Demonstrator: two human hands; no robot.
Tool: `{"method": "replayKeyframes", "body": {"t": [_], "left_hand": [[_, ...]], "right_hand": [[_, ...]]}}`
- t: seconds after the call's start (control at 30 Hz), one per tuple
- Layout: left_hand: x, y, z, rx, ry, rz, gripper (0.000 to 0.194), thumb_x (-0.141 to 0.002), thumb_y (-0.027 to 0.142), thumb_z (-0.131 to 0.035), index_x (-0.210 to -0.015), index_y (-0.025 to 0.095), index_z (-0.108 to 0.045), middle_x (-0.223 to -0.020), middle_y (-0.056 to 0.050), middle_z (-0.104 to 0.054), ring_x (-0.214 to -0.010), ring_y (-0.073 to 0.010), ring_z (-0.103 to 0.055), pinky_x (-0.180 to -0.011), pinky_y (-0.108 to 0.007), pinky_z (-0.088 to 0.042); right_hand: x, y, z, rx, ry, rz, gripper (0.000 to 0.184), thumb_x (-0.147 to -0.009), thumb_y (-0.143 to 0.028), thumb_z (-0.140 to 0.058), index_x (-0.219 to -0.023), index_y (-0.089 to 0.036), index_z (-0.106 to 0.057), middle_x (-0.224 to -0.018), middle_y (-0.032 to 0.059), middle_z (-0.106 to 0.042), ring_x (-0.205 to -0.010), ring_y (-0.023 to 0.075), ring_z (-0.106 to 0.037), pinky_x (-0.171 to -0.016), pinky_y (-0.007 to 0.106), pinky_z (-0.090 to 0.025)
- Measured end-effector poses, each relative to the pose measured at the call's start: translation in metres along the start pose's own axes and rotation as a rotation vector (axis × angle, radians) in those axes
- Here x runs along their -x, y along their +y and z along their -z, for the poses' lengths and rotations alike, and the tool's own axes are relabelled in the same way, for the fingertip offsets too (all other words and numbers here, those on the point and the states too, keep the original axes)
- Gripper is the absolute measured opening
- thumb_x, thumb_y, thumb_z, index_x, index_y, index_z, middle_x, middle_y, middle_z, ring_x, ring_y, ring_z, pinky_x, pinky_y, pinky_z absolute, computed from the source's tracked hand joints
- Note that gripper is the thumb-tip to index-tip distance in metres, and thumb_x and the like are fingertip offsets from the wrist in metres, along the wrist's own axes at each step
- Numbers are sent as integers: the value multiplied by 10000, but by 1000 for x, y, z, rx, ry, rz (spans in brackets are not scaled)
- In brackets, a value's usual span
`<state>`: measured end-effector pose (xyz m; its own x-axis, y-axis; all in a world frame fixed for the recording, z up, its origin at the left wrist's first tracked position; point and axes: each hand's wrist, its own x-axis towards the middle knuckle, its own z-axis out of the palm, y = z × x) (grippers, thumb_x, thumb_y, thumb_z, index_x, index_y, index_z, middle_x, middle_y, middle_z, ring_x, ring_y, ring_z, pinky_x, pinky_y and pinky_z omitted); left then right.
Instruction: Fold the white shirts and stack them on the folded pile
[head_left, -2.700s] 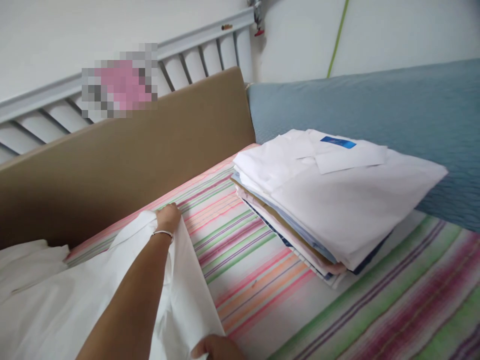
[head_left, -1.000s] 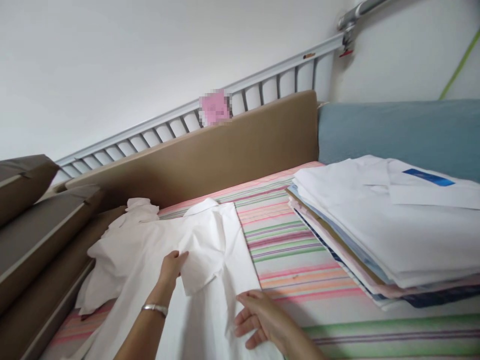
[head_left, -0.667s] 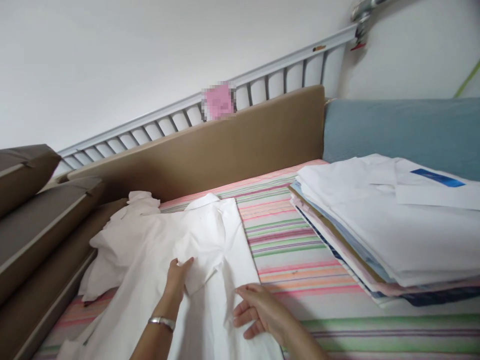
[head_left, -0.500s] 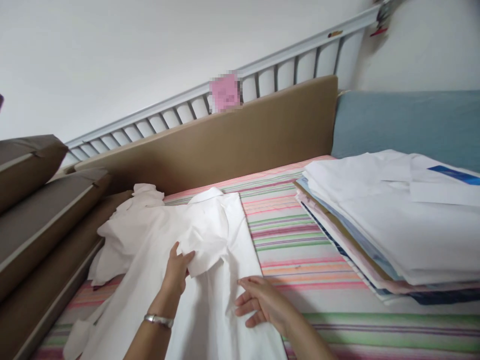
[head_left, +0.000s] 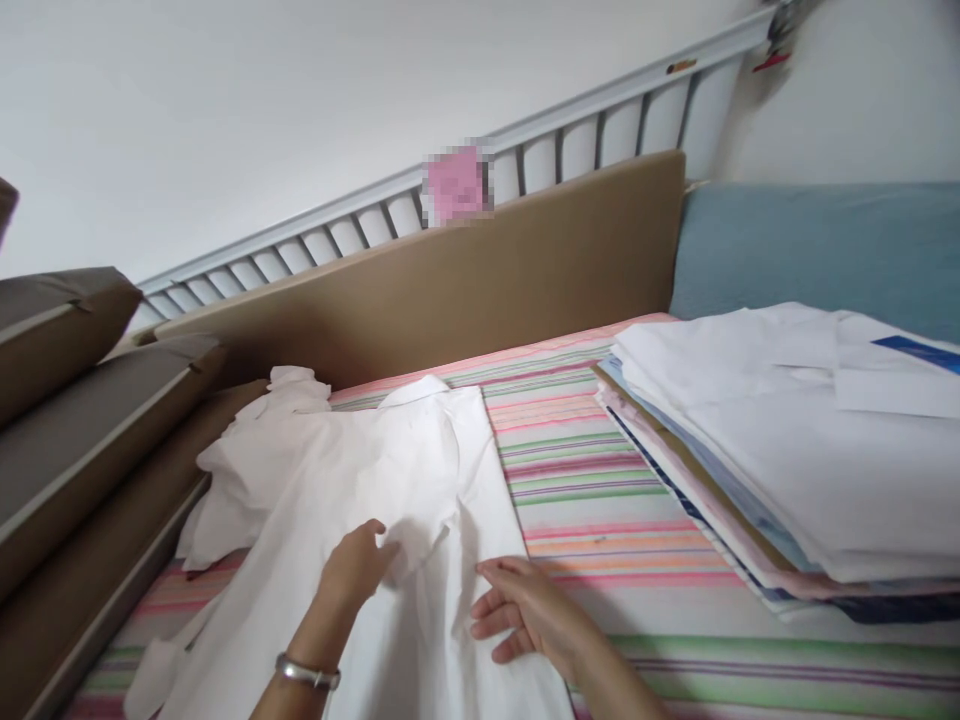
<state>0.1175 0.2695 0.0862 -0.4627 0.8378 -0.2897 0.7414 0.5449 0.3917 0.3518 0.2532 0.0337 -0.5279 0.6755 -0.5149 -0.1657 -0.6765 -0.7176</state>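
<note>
A white shirt (head_left: 300, 520) lies spread on the striped bedsheet, its collar at the far end and its right side folded inward. Over the middle of the shirt is my left hand (head_left: 356, 570), a silver bangle at its wrist. Its thumb and forefinger are apart, close to the cloth, and the other fingers are mostly hidden. My right hand (head_left: 525, 615) hovers at the shirt's right folded edge, fingers spread and holding nothing. Whether its fingertips touch the cloth is hard to tell.
A stack of folded clothes (head_left: 750, 440) sits on the striped bedsheet (head_left: 570, 470) at right. Brown-grey cushions (head_left: 112, 430) are piled at left. Behind stand a brown padded board (head_left: 480, 290), a blue-grey panel (head_left: 810, 240) and a white railing (head_left: 322, 245).
My left hand has let go of the raised flap of white cloth, which now lies flatter. That hand moved slightly down towards me. My right hand stays nearly in place.
</note>
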Motion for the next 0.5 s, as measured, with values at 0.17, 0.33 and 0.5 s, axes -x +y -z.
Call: {"method": "replayKeyframes", "body": {"t": [0.17, 0.33, 0.5], "left_hand": [[-18, 61, -11, -332, 308, -483, 465, -842, 425, -427, -1206, 152, -526, -1162, -153, -602, -1102, -284, -525, -938, -387, -389], [-63, 138, -68, -339, 165, -820, 545, -896, 405, -296, -1377, 150, -320, -1462, -81, -310, -1369, -241, -185, -1097, -406, -209], [-98, 149, -106, -376, 88, -731, 654, -883, 513, -199, -1417, 135, -214, -1501, -77, -185, -1381, -269, -124, -1113, -493, -135]], "right_hand": [[-2, 1, -1, 11, 10, 11, 368, -771, -479, -529, -938, -162, -449, -735, 57, -635, -669, 209, -663, -452, 247, -476], [-4, 2, -3, 2, 48, -14, 357, -813, -430, -475, -1033, -151, -437, -711, 54, -623, -629, 205, -661, -426, 238, -468], [-3, 0, -4, 18, 91, -49, 369, -822, -401, -477, -1095, -154, -448, -761, 80, -639, -652, 206, -664, -422, 229, -466]]}}
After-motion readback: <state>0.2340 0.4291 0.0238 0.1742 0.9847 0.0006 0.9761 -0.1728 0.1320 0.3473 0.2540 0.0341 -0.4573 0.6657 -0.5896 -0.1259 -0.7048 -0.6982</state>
